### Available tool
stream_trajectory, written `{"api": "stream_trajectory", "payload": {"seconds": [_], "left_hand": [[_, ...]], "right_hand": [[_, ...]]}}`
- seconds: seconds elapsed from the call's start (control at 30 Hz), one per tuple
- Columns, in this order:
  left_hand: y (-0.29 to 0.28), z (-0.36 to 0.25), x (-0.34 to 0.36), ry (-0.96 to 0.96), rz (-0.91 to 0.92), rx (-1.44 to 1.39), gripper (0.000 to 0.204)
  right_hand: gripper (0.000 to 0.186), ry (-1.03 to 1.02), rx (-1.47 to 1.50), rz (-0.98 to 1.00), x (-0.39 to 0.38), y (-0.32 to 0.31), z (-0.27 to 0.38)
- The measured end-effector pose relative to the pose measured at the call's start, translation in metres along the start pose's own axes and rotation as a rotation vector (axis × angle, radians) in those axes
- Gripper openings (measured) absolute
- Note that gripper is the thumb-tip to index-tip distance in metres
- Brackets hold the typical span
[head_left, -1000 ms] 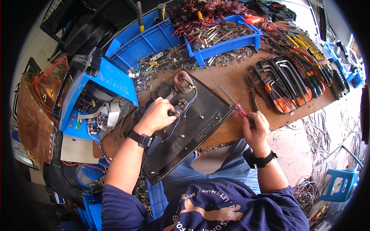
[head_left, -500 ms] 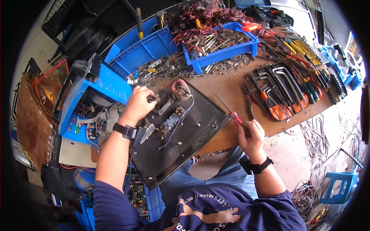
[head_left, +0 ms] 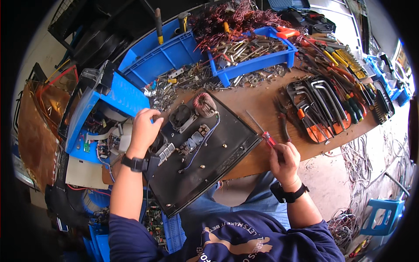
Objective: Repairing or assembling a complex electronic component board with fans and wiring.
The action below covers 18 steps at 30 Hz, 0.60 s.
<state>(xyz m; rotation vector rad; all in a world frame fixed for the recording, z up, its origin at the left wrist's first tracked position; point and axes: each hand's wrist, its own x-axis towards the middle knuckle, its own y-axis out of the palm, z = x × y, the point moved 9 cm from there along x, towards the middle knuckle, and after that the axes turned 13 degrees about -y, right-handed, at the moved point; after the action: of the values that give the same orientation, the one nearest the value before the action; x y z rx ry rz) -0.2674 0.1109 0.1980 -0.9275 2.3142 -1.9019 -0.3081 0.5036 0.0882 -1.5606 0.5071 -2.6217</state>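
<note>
My right hand (head_left: 284,162) is closed around the red handle of a screwdriver (head_left: 269,139), whose thin shaft points up and left over the panel's right corner. My left hand (head_left: 145,131) hovers by the panel's upper left edge, thumb and fingertips pinched; whatever may be between them is too small to make out. The black metal panel (head_left: 209,170) lies tilted at the table's front edge. Mounted on it are a copper-wound ring coil (head_left: 204,105), a round black part (head_left: 180,115), a small block with blue and metal parts (head_left: 194,140) and a blue wire (head_left: 201,146).
A blue casing with electronics (head_left: 126,94) stands at left. Behind are a blue bin (head_left: 163,56), a blue tray of metal pieces (head_left: 257,61), loose screws (head_left: 174,83) and tangled copper wire (head_left: 235,19). Pliers (head_left: 283,120) and hex keys (head_left: 314,105) lie at right.
My left hand has moved left and slightly down, away from the round black part, which now shows uncovered. The right hand keeps the screwdriver in nearly the same place.
</note>
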Motion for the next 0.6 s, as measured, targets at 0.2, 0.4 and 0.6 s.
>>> {"api": "stream_trajectory", "payload": {"seconds": [0.2,0.4,0.6], "left_hand": [[0.008,-0.005,-0.061,0.104,0.269,0.014,0.024],[0.026,-0.007,-0.082,0.035,0.309,-0.052,0.03],[0.042,-0.024,-0.083,0.071,0.281,0.009,0.033]], "right_hand": [[0.016,-0.032,-0.024,-0.023,0.0,0.002,0.001],[0.015,0.023,-0.007,-0.004,-0.002,0.004,-0.002],[0.015,0.001,-0.021,-0.007,-0.004,0.004,-0.001]]}}
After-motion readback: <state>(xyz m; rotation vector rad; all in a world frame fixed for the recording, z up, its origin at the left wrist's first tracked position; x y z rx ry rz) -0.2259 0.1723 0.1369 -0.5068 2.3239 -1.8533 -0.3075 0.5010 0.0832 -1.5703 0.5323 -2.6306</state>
